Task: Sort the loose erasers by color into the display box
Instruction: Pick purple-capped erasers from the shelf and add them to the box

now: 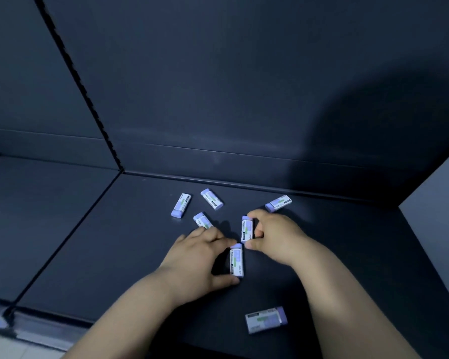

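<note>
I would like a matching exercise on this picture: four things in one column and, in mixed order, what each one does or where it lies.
Column one
1. left hand
2. right hand
3. front eraser
4. back-right eraser

Column two
a. lies free just beyond the right hand
b. pinches the upper middle eraser
c. lies free, nearest the camera
d. holds the lower middle eraser by its ends

Pairs: 1-d, 2-b, 3-c, 4-a
</note>
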A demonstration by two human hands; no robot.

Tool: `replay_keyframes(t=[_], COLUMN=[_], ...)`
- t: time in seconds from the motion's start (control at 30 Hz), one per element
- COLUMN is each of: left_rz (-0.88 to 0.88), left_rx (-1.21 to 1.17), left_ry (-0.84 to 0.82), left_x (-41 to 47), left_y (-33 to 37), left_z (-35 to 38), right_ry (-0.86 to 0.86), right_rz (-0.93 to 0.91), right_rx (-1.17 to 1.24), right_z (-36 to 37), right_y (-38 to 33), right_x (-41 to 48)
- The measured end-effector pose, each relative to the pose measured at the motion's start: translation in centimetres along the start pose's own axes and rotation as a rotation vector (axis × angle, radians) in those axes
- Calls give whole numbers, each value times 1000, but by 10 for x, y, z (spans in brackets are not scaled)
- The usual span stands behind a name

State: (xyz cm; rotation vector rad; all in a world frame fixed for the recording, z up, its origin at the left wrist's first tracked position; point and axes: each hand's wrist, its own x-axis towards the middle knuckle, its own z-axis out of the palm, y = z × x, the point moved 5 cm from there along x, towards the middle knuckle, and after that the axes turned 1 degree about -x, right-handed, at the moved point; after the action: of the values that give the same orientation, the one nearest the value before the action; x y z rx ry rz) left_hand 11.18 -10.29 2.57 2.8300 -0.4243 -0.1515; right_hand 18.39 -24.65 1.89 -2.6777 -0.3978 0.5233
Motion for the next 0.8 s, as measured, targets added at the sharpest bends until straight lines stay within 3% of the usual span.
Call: replay_keyframes(t=[0.27, 0.43, 0.8], left_rz=[-10, 40, 23], left_rx=[73, 113, 136], left_ry=[127, 270, 431], left_x=[-19, -36, -97], left_y=[5, -3, -63], left_z=[-2, -7, -54], right_ry=[158, 204, 344], right_rz=[-59, -55, -289], right_rx=[-234, -210, -70], right_z=[3, 2, 22], right_y=[-13, -25, -117], right_x=[-30, -43, -66])
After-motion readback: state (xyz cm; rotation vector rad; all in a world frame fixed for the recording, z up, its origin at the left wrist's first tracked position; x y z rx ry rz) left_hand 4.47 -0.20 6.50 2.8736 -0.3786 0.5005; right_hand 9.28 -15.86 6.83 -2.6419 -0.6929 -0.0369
